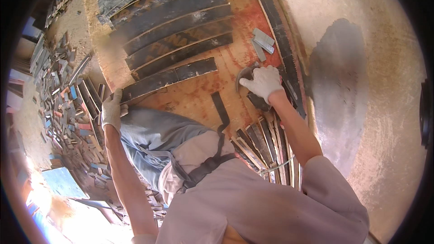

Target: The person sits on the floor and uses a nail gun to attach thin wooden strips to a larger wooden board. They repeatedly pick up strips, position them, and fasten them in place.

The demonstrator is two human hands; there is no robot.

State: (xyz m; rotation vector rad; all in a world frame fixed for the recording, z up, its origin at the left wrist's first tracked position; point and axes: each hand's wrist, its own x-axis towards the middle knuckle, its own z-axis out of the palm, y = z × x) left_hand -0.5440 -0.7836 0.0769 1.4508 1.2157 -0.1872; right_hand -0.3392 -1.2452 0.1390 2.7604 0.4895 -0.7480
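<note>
My left hand [113,111], in a pale work glove, grips the near left end of a black-faced plywood strip [190,70]. The strip slants across the orange-red work surface [194,95]. Further right, my right hand [265,82], gloved too, is closed over a dark tool with a curved grey part [242,76], which looks like a nail gun; the palm and fingers hide much of it. Just beyond that hand lie several grey strips of staples or nails [263,43].
Several black plywood strips [178,40] lie in rows ahead. More narrow strips [253,142] stand bunched by my right side, crossed by a pale hose [276,167]. Offcuts [74,113] litter the floor at left. A dark patch [339,77] marks the concrete floor at right.
</note>
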